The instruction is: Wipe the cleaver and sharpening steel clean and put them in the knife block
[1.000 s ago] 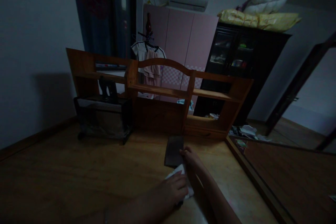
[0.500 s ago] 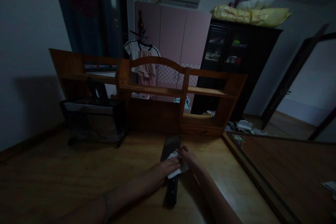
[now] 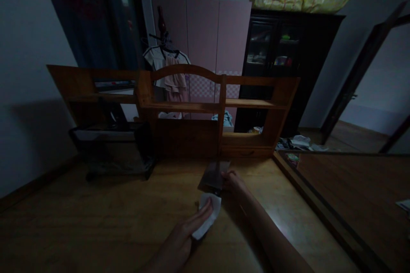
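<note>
Pinching broad grey metal blade [image 3: 212, 175] with right hand [image 3: 236, 185]; holding soft white sheet [image 3: 215, 211] in left hand [image 3: 185, 235]; risking cut through slipping edgeward.

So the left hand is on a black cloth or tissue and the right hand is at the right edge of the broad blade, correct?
Wrong colour: the cloth or tissue is white in the head view. The left hand is on it; the right hand is at the right edge of the broad blade.
</note>
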The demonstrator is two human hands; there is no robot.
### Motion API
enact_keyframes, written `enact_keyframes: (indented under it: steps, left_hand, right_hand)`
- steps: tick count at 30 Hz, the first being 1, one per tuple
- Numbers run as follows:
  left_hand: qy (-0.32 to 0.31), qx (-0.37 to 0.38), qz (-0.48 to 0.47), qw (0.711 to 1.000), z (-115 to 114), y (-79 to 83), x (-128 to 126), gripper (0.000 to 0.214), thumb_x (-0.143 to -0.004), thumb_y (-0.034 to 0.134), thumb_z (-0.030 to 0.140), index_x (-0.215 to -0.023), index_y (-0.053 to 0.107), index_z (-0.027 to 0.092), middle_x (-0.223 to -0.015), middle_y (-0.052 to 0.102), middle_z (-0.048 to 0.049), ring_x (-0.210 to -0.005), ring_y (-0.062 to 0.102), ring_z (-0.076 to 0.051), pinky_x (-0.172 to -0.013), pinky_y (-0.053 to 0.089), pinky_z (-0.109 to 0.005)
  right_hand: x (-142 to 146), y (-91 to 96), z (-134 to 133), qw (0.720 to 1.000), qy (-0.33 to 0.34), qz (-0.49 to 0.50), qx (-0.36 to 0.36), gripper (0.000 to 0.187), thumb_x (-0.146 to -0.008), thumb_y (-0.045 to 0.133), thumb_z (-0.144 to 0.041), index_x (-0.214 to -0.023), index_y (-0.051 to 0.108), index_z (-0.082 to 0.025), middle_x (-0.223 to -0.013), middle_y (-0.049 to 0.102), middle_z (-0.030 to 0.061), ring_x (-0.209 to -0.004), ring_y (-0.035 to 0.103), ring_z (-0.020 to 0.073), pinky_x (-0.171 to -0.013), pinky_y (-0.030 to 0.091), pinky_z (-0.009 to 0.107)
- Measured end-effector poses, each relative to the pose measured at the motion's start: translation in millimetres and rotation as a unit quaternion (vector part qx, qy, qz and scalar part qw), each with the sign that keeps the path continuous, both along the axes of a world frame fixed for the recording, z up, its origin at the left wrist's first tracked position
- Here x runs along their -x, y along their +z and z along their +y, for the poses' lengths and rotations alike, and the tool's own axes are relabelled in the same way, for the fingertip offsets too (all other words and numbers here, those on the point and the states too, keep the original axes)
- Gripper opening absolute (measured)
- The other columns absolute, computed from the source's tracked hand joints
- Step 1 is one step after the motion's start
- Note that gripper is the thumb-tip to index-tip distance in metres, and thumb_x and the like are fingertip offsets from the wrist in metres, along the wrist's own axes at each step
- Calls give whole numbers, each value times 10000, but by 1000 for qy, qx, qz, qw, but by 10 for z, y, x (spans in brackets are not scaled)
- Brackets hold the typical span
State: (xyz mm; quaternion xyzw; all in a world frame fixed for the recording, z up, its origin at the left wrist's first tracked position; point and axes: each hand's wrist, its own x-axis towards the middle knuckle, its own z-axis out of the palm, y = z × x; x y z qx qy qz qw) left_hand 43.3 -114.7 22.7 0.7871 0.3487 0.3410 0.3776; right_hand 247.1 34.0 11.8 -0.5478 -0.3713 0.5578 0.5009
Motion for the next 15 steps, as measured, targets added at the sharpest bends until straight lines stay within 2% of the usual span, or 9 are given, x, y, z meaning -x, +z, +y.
enact_keyframes:
  steps: [4, 9, 12, 15]
  left_hand:
    - [9, -18, 24, 1000, 4, 191, 107, 588, -895, 363, 123, -1434, 417, 351, -1532, 318, 43, -1426, 300, -197, -1194, 202, -477]
    - [21, 16, 32, 999, 216, 433, 70, 477, -929, 409, 165, -1368, 510, 322, -1472, 431, 33, -1382, 389, -202, -1183, 240, -489]
    - [20, 20, 31, 999, 301, 482, 15, 424, -956, 418, 218, -1358, 519, 310, -1449, 460, 30, -1370, 405, -218, -1170, 254, -516]
    - [29, -15, 51, 998, 291, 482, 20, 455, -938, 425, 175, -1360, 516, 319, -1443, 463, 38, -1354, 427, -222, -1160, 288, -512]
  right_hand:
    - [39, 49, -9, 998, -36, 50, 7, 228, -736, 642, -267, -784, 423, -227, -648, 527, -8, -569, 550, 156, -557, 496, 271]
    - [98, 75, -61, 996, -57, 71, -1, 283, -724, 690, -310, -799, 428, -233, -644, 530, -16, -591, 568, 169, -550, 484, 262]
    - [123, 74, -97, 995, -56, 80, -7, 290, -720, 702, -323, -798, 440, -225, -622, 533, -15, -567, 568, 169, -541, 484, 268]
    - [126, 94, -103, 994, -59, 89, -18, 266, -738, 686, -326, -796, 448, -222, -621, 549, -6, -580, 586, 178, -542, 493, 272]
